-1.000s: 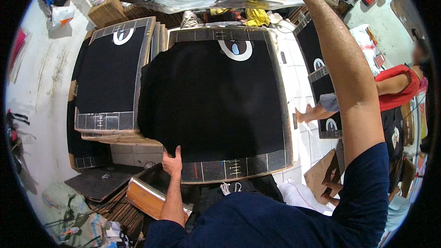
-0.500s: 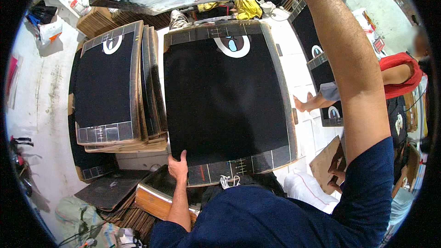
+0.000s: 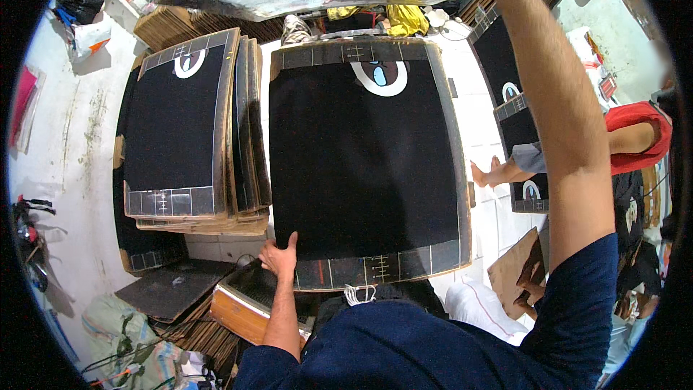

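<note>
Black cloth (image 3: 361, 166), one; hands (image 3: 280, 256) at corner, one

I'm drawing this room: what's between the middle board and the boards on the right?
The head view shows white tiled floor, another person's bare feet and small dark pieces beside the middle board.

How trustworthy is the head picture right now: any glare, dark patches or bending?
Head view: fisheye bows the edges of the board, with black around the rim; head view: the floor beside it looks washed out; head view: the black cloth hides most detail; head view: the left hand is readable, the right out of frame.
</note>
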Available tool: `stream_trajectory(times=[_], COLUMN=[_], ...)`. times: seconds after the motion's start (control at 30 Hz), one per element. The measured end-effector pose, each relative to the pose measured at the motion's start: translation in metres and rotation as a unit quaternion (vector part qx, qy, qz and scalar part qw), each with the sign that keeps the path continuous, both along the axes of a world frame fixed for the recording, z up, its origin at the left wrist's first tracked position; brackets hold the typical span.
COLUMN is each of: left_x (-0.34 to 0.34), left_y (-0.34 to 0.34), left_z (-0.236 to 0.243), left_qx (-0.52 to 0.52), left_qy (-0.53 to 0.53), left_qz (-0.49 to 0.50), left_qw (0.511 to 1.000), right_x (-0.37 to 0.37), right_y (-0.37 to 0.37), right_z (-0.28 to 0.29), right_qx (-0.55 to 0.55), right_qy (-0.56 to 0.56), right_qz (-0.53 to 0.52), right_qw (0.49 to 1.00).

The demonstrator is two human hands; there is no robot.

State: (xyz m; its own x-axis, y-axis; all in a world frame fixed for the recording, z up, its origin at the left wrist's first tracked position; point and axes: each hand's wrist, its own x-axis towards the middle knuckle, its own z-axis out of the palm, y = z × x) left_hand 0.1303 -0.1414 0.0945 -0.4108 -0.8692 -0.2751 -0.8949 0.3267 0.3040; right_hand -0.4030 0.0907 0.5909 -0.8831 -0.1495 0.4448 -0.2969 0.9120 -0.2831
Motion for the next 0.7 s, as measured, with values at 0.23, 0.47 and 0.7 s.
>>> stream_trajectory(times=[0.23,0.47,0.7], left_x=[-0.111,-0.205,-0.170], left_y=[0.015,0.069,0.055], left_z=[0.111,0.159,0.082], left_qx=[0.057,0.488,0.469], left_qy=[0.335,0.587,0.226], left_qz=[-0.124,0.226,0.177], left_qw=[0.932,0.605,0.835], right_x=[0.078,0.200,0.071], right_y=[0.041,0.080,0.066], right_z=[-0.123,-0.314,-0.411], right_qx=[-0.031,-0.125,-0.038], right_qy=[0.101,-0.008,-0.083], right_qz=[0.059,0.132,0.148], right_qw=[0.993,0.983,0.985])
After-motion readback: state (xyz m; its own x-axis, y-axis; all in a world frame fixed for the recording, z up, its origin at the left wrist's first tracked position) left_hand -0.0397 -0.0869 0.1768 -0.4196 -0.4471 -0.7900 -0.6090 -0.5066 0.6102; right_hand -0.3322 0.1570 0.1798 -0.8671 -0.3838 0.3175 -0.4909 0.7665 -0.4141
